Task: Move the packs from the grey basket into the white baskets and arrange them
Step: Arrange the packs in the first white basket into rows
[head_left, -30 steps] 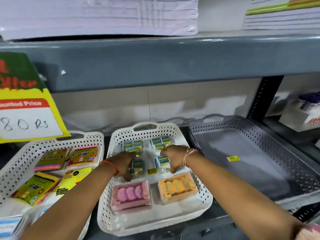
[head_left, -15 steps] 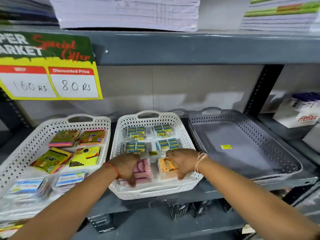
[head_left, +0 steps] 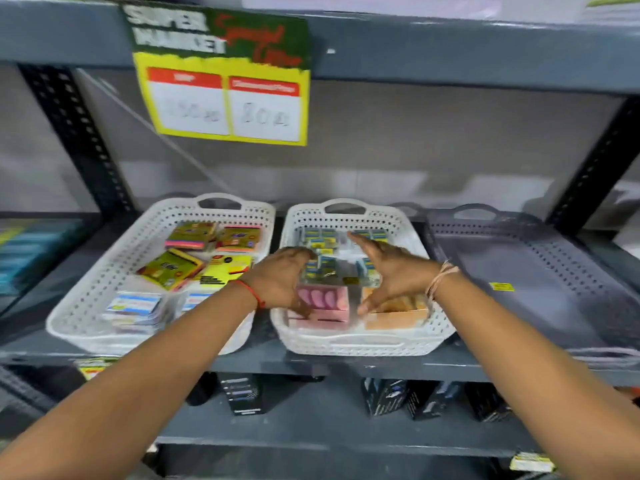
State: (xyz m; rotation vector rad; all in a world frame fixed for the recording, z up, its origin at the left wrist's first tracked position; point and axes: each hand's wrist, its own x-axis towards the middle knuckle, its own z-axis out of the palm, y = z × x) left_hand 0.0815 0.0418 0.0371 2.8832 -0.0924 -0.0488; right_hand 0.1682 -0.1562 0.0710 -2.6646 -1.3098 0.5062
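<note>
Two white baskets stand side by side on the grey shelf. The middle white basket [head_left: 360, 342] holds small blue and yellow packs [head_left: 320, 237] at the back, a pink pack [head_left: 325, 299] and an orange pack [head_left: 398, 308] at the front. My left hand [head_left: 282, 282] hovers over the pink pack, fingers spread, holding nothing. My right hand [head_left: 389, 268] is open above the orange pack and the blue packs. The left white basket [head_left: 104, 271] contains yellow, green and pink packs [head_left: 171, 268]. The grey basket [head_left: 540, 271] at the right holds only a yellow sticker [head_left: 501, 286].
A yellow price sign [head_left: 225, 98] hangs from the upper shelf edge. Black shelf posts [head_left: 79, 133] stand at both sides. Dark boxes [head_left: 242, 393] sit on the lower shelf beneath the baskets.
The view has pulled back and shifted left. Both hands lifted off the pink and orange packs and opened, fingers now spread above the middle basket.
</note>
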